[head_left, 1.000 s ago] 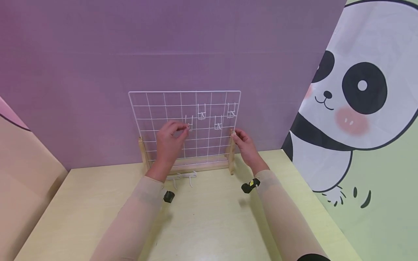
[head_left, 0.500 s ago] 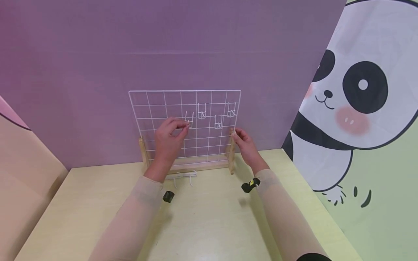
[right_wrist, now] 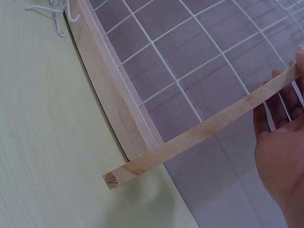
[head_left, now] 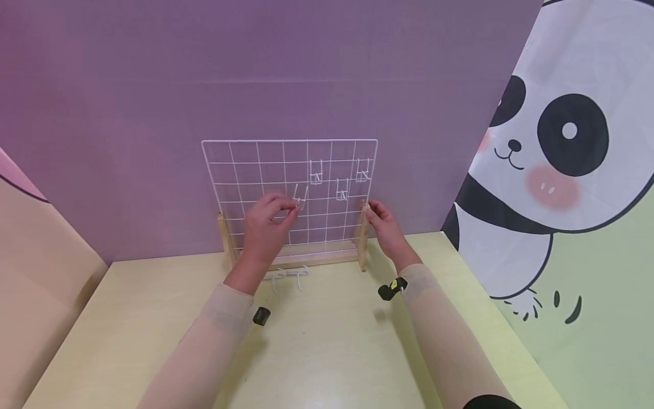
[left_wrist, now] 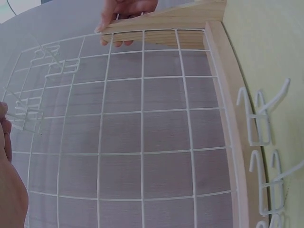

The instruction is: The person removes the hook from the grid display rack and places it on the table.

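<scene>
My left hand [head_left: 265,227] pinches a white wire hook [head_left: 302,199] between thumb and fingers, in front of the middle of a white wire grid panel [head_left: 289,140]. Whether the hook's prongs catch a grid wire I cannot tell. At the right side, my right hand [head_left: 387,230] holds the grid's edge and the wooden upright [right_wrist: 209,126] of its stand, thumb in front and fingers behind. Three more hooks hang on the grid: an upper one [head_left: 316,173], a lower one [head_left: 342,190] and one near the right edge [head_left: 362,170].
Several loose white hooks [left_wrist: 256,118] lie on the pale tabletop [head_left: 327,341] by the stand's wooden base bar [head_left: 322,259], partly behind the left wrist in the head view. A purple backdrop [head_left: 153,142] rises behind the grid, with a panda picture [head_left: 511,261] to the right.
The left hand and its hook rose slightly, then dropped and shifted a little right along the grid. The right hand has stayed on the upright.
</scene>
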A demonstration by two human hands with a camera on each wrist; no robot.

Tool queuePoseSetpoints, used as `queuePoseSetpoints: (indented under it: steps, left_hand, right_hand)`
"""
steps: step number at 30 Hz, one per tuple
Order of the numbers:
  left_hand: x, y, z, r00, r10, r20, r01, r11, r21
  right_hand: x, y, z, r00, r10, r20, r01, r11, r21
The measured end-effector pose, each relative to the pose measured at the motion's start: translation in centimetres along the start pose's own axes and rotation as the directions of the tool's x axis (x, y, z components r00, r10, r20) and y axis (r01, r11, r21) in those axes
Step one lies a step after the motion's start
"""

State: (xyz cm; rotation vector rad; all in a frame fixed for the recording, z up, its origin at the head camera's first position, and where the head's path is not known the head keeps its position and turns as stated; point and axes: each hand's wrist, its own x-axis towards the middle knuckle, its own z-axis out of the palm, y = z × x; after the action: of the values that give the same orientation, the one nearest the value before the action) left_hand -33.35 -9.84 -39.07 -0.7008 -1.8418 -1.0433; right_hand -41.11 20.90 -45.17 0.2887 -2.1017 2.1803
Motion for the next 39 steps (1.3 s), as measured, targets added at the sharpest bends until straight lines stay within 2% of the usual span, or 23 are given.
queuePoseSetpoints:
  steps: [11,17,23,27,33,39]
  left_hand:
    - [-1.0,-0.1,0.2,0.998,0.018,0.061,-0.018,1.0,-0.012]
    - [-1.6,-0.3,0.5,0.995,0.009,0.102,-0.008,1.0,-0.008]
    - [-2.3,-0.6,0.7,0.989,-0.024,0.149,0.025,1.0,-0.001]
    - [-2.9,-0.9,0.9,0.981,-0.056,0.184,0.056,0.998,0.008]
    - [-4.2,-1.4,1.5,0.961,-0.105,0.255,0.101,0.995,0.026]
    - [-5.5,-2.3,2.4,0.943,-0.107,0.314,0.106,0.994,0.019]
  right_hand:
    - [0.2,0.2,-0.2,1.0,-0.009,-0.004,0.009,1.0,0.006]
    - [0.2,0.3,-0.2,1.0,0.003,0.005,-0.003,1.0,-0.009]
    - [0.1,0.3,-0.2,1.0,0.003,0.001,-0.003,1.0,-0.024]
    - [0.1,0.3,-0.2,1.0,-0.002,0.0,0.002,1.0,-0.016]
    - [0.0,0.3,-0.3,1.0,-0.006,0.001,0.006,1.0,-0.019]
    - [0.0,0.3,-0.2,1.0,-0.018,0.004,0.019,1.0,-0.006]
